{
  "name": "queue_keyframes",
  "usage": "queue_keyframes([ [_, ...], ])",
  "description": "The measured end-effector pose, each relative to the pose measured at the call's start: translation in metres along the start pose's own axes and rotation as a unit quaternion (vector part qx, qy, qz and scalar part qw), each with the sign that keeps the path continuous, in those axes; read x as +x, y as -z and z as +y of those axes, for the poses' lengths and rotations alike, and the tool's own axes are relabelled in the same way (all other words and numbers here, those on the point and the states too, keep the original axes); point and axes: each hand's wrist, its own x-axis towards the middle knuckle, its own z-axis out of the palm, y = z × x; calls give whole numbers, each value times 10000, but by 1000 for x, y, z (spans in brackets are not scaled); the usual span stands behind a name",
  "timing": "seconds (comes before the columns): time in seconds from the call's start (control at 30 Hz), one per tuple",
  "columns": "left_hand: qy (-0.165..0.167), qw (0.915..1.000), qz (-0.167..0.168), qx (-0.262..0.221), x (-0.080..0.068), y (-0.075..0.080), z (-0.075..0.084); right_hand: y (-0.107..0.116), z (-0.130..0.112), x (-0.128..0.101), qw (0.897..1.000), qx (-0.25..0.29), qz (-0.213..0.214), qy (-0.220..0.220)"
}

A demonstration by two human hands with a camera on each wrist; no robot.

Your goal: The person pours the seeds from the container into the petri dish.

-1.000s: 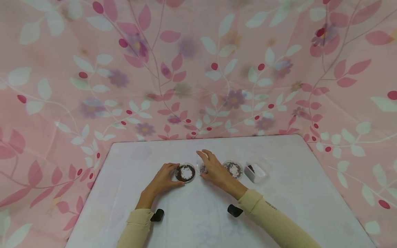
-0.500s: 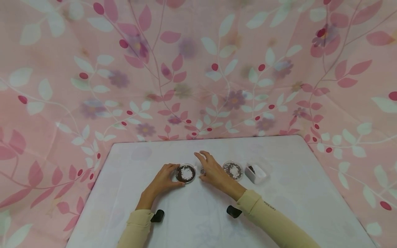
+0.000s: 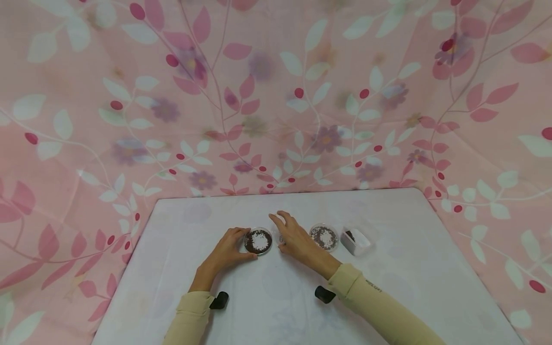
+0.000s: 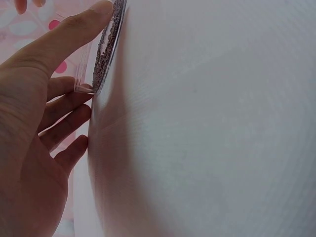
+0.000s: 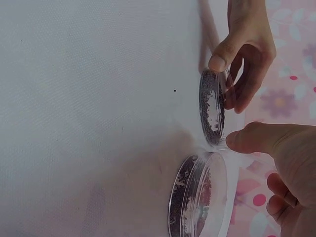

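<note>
My left hand (image 3: 226,247) grips the side of a clear petri dish (image 3: 258,241) holding dark grains with a white patch in the middle. In the left wrist view, its thumb and fingers sit at the dish's rim. To the right, my right hand (image 3: 295,239) is arched low over the table, partly covering a clear round piece (image 3: 281,237). The right wrist view shows the right thumb (image 5: 237,140) by the held dish's edge, the other visible fingers apart from it. A second clear dish (image 5: 180,197) with dark and white grains stands closer there.
Right of the right hand is another petri dish (image 3: 323,236) of mixed dark and white grains. Beside it stands a clear plastic box (image 3: 355,241) containing something dark and something white. A pale cloth covers the table (image 3: 276,306); a pink floral curtain (image 3: 276,96) hangs behind.
My right hand has shifted slightly left, covering more of the clear round piece. The left hand and its dish stay in place.
</note>
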Motion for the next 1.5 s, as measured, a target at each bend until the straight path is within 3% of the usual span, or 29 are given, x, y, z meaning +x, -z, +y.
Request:
queue_keyframes([
  [0.23,97,9999,-63,3,0,1,0,0,-3,3,9999,-100,15,28],
  [0.57,48,10000,-23,-73,0,2,2,-3,-5,9,9972,-641,157,364],
  [0.8,79,9999,-71,-82,0,2,2,-7,-7,12,9980,-263,135,565],
  [1.07,71,9999,-92,-77,-2,2,2,-13,-8,15,9941,-71,444,986],
  [1.5,-6,10000,-77,-61,-1,3,2,-19,-6,21,9936,187,401,1044],
])
